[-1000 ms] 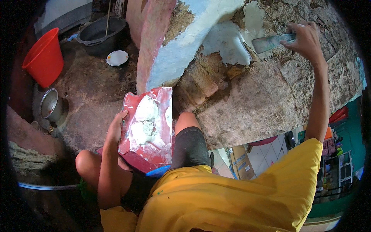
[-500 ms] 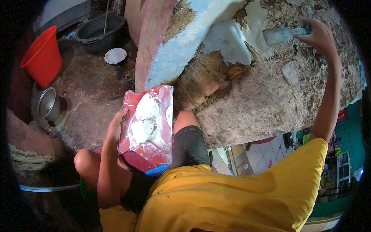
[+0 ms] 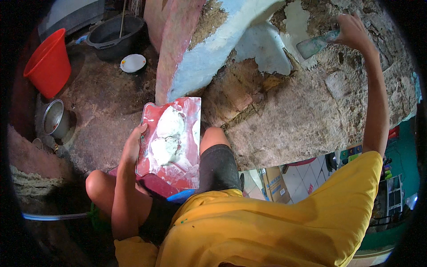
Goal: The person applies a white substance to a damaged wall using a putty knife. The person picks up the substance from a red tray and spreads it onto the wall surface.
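In the head view, my left hand (image 3: 134, 141) gripped the left edge of a red, flat board (image 3: 190, 116), thumb laid over its top. The board sat over my lap, just left of my dark shorts (image 3: 219, 165), and two joined mounds of white paste (image 3: 167, 133) lay on it, with thin smears around them.

My right hand (image 3: 352, 32) was stretched to the upper right, fingers closed around the handle end of a putty knife (image 3: 312, 46). Its broad blade pointed left, in front of a rough, crumbling wall (image 3: 302, 100), beside a pale smooth strip (image 3: 295, 21); I could not tell whether the blade touched the surface.

On the floor to my left stood a red bucket (image 3: 50, 66), a black tub (image 3: 114, 41) and a metal pot (image 3: 56, 119). A white plate (image 3: 133, 63) was near the tub.
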Tool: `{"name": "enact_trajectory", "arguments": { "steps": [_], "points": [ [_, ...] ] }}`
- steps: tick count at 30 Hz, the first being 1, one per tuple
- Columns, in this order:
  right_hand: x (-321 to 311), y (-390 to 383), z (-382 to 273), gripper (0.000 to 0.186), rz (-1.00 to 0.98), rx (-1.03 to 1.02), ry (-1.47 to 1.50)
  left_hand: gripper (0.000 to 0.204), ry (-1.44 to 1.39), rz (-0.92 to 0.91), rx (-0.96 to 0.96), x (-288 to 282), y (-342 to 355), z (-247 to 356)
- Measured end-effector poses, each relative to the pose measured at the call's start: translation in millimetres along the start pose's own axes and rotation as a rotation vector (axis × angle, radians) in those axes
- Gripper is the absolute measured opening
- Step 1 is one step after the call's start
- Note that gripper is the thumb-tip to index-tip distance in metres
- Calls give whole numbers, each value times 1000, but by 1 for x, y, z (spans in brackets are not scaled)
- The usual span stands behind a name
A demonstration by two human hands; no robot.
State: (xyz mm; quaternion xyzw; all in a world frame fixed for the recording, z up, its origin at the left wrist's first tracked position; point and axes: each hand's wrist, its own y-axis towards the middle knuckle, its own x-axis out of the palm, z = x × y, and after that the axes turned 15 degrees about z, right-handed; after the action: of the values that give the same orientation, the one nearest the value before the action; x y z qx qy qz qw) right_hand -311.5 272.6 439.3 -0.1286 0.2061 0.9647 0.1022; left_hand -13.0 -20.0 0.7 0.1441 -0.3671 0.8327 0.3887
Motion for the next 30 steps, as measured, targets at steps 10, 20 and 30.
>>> {"name": "enact_trajectory", "arguments": {
  "steps": [10,20,30],
  "points": [
    [6,12,21,61,7,-31,27,37,-1,-22,-1,3,-1,1],
    [-65,40,29,62,-42,-16,56,37,4,51,22,-3,6,-5],
    [-2,28,-1,68,-98,-39,61,35,34,80,19,-2,4,-4]
  ]
}}
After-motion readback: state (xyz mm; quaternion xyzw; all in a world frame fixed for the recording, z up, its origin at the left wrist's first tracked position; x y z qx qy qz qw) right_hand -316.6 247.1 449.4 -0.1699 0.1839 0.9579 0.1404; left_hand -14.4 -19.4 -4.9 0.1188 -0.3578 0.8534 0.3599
